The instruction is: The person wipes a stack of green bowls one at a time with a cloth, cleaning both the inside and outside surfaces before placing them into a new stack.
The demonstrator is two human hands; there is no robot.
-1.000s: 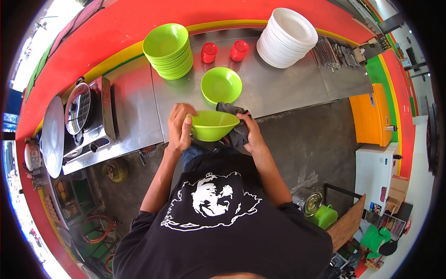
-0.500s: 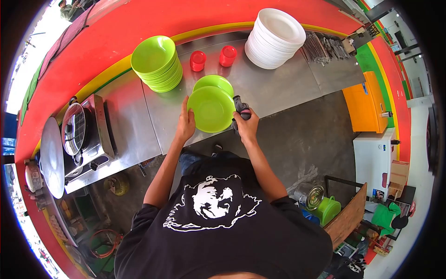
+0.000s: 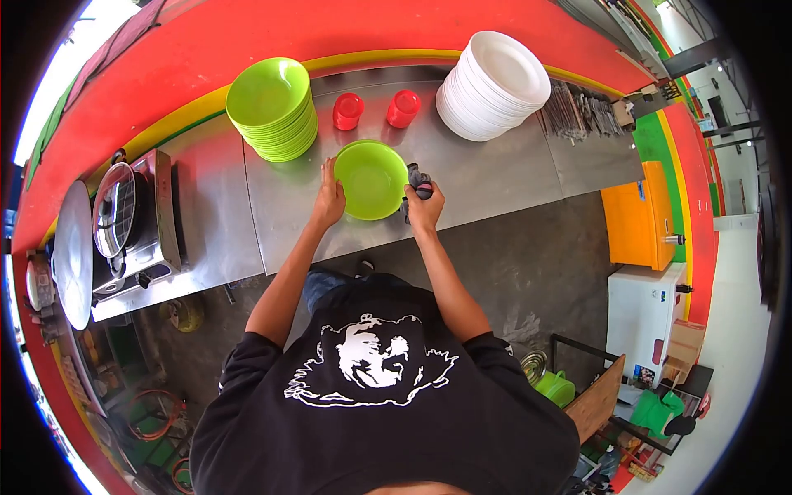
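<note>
A deep green plate (image 3: 371, 180) is at the counter's front, facing up. My left hand (image 3: 330, 200) holds its left rim, with the fingers along the edge. At the right rim, my right hand (image 3: 425, 206) is closed on a bunched dark grey cloth (image 3: 418, 181) and presses it to the plate. Any second plate underneath is hidden. Behind stand a tall stack of green plates (image 3: 276, 115) and two red cups, a left one (image 3: 348, 110) and a right one (image 3: 403, 109).
A stack of white plates (image 3: 495, 87) stands at the back right of the steel counter (image 3: 487, 177), beside a pile of cutlery (image 3: 582, 111). On the left is a stove (image 3: 161, 223) with a lidded pan (image 3: 115, 210). An orange cabinet (image 3: 635, 216) is at the right.
The front green plate has moved away from me, over the other green plate, which no longer shows. Both hands have travelled with it, the cloth still in my right hand. The view has shifted slightly.
</note>
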